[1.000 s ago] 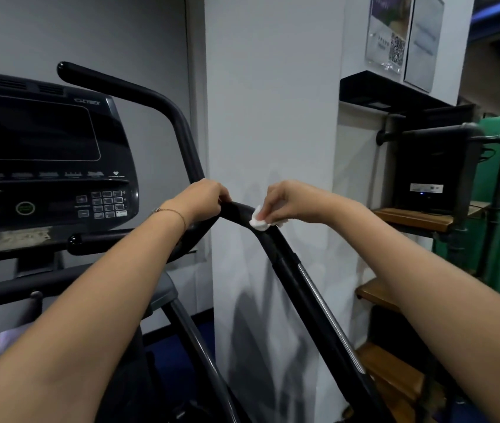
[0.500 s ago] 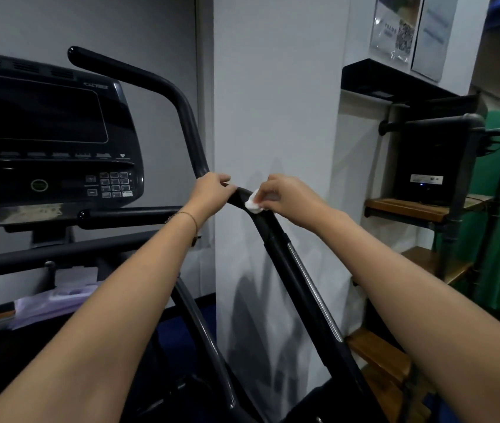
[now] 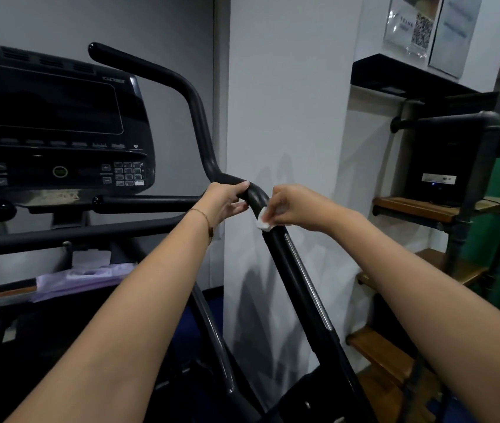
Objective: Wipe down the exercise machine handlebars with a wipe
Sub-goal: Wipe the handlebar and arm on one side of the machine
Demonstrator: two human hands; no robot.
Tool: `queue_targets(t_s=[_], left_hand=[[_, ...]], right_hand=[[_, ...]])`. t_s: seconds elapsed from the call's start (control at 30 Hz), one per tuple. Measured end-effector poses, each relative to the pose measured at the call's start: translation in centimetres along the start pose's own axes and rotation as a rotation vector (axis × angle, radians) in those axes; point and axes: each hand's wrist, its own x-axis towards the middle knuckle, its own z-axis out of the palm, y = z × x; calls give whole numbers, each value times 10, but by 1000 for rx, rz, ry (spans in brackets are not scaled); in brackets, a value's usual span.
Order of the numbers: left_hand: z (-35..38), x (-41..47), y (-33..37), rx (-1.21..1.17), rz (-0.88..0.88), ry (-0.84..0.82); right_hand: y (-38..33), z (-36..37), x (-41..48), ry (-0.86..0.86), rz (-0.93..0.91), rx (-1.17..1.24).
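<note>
White wall (image 3: 288, 87) behind; left hand (image 3: 227, 199) curls around the black handlebar (image 3: 199, 117), right hand (image 3: 294, 209) pinches a white wipe (image 3: 263, 222) against it.

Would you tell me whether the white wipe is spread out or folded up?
Folded: the small white wipe is a compact pad pinched by the right hand.

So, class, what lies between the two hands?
Head view: only a bare bend of handlebar, between the left hand and the right hand pinching the wipe.
</note>
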Motion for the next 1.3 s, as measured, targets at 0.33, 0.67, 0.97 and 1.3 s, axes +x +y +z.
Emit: queue_targets(t_s=[0.33, 0.67, 0.97, 1.3], left_hand=[[-3, -10, -5, 219, 220, 186], [-1, -34, 38, 331, 226, -419], [-8, 42, 55, 1200, 782, 157], [-17, 46, 53, 1527, 694, -349]], right_hand=[[3, -16, 0, 10, 81, 182], [-15, -19, 6, 476, 94, 318], [-25, 27, -17, 61, 197, -247], [-36, 47, -15, 124, 198, -435]])
